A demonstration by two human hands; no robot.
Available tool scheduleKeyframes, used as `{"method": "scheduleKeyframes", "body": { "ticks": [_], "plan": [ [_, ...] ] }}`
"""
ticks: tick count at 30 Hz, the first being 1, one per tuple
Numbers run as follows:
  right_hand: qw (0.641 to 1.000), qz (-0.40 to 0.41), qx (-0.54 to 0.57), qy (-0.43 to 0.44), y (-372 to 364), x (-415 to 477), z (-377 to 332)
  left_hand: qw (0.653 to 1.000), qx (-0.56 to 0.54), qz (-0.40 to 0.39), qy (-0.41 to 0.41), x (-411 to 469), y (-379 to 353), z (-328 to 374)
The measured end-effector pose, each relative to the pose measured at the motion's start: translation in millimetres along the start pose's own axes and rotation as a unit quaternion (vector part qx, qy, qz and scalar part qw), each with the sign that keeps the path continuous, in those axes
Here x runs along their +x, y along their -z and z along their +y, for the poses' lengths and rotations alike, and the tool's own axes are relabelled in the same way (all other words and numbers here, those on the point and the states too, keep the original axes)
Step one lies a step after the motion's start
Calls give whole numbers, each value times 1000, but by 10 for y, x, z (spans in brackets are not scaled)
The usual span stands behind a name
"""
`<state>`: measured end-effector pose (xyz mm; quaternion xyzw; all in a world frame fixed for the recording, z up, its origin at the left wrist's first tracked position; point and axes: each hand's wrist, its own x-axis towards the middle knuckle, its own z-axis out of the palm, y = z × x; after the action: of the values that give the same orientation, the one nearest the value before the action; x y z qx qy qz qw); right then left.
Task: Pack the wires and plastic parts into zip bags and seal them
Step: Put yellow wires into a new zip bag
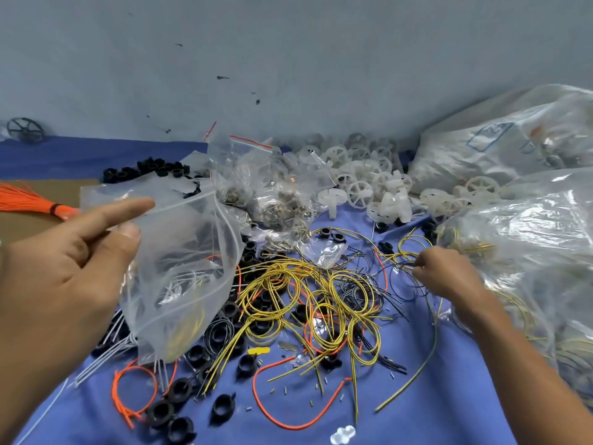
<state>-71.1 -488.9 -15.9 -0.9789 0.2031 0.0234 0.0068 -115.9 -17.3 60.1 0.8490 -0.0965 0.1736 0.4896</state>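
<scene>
My left hand (64, 261) holds up a clear zip bag (179, 264) by its upper edge, pinched between thumb and fingers, the index finger stretched out. A few white and yellow wires lie inside the bag. My right hand (446, 271) reaches into the wire pile and pinches thin yellow wires (407, 255) at its fingertips. Coiled yellow-striped wires (308, 293), orange wires (134, 393) and thin black wires (356, 290) lie tangled on the blue cloth (433, 412). Black plastic rings (179, 390) are scattered among them.
White plastic wheels (362, 181) are heaped at the back. Small zip bags of metal parts (276, 194) sit behind the wires. Large filled plastic bags (526, 232) crowd the right side. An orange wire bundle (29, 200) lies at the left on cardboard. A grey wall (288, 59) stands behind.
</scene>
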Motion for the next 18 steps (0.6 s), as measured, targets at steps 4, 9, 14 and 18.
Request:
{"method": "scheduleKeyframes", "body": {
  "ticks": [4, 9, 14, 18],
  "plan": [
    [985, 128, 112, 36, 624, -187, 30, 1000, -8, 7, 6, -41, -36, 91],
    [808, 170, 518, 222, 1329, -736, -285, 1000, -21, 18, -9, -68, -169, 305],
    [617, 88, 691, 367, 1585, -1179, -1037, 1000, -13, 3, 15, -45, -205, 393],
    [667, 77, 579, 463, 1512, -1357, -1602, 1000, -16, 0, 10, -46, -178, 389]
  ]
}}
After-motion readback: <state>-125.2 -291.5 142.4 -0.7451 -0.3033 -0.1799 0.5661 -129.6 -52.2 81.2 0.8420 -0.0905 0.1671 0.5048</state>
